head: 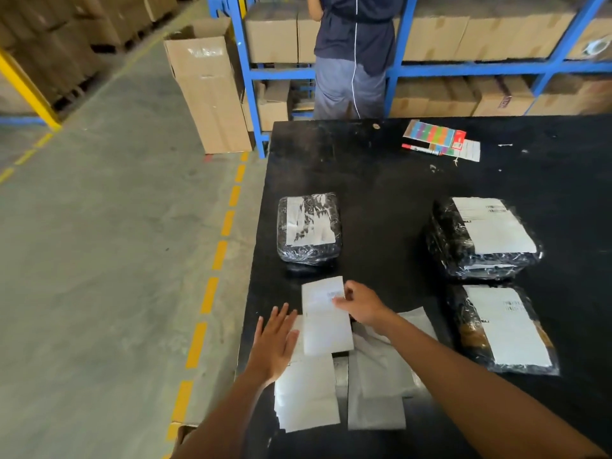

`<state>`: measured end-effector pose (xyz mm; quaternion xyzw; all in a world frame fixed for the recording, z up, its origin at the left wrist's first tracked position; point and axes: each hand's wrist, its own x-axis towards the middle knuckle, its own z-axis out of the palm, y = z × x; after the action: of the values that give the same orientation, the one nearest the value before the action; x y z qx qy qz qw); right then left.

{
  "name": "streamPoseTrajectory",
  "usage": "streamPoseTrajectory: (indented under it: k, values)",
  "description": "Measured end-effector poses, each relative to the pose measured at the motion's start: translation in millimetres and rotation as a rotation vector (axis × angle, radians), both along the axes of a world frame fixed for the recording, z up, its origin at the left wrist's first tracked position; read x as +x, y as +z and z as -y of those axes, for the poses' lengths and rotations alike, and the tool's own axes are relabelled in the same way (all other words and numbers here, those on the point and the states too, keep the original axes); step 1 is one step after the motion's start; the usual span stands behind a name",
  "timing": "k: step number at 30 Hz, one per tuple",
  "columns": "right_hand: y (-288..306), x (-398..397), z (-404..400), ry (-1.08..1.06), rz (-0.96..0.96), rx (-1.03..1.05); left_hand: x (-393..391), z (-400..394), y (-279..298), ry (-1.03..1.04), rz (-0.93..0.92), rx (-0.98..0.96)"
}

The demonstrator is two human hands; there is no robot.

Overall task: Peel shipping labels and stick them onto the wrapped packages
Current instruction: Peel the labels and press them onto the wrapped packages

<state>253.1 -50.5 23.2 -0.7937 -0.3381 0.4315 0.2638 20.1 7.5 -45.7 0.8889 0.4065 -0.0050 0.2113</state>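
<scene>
- Nearest the camera, loose white label sheets [308, 392] lie spread on the black tabletop [381, 193], some overlapping.
- The left hand [276, 342] lies flat, fingers straight, pressing on the sheets' left edge.
- The right hand [359, 304] pinches the top right edge of one shipping label [326, 323] lying over the pile.
- Beyond it sits a wrapped package [309, 226] with a crinkled label under film.
- Two labelled packages [483, 236] [503, 329] lie well apart to the right.
- A colourful card [437, 140] lies at the far edge; a person [354, 54] stands by blue shelving [480, 67].
</scene>
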Motion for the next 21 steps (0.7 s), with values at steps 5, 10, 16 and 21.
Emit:
streamPoseTrajectory:
  k: [5, 10, 16, 21]
  values:
    - [44, 23, -16, -0.189, -0.254, 0.191, 29, -17, 53, 0.236, 0.242, -0.31]
    - [89, 30, -40, -0.14, -0.359, 0.304, 80, -48, 143, 0.395, 0.835, -0.852]
    - [146, 53, -64, -0.194, -0.332, 0.545, 111, -77, 202, 0.29, 0.858, -0.753]
    - [166, 70, -74, -0.148, -0.235, 0.651, 124, -92, 229, 0.2, 0.896, -0.732]
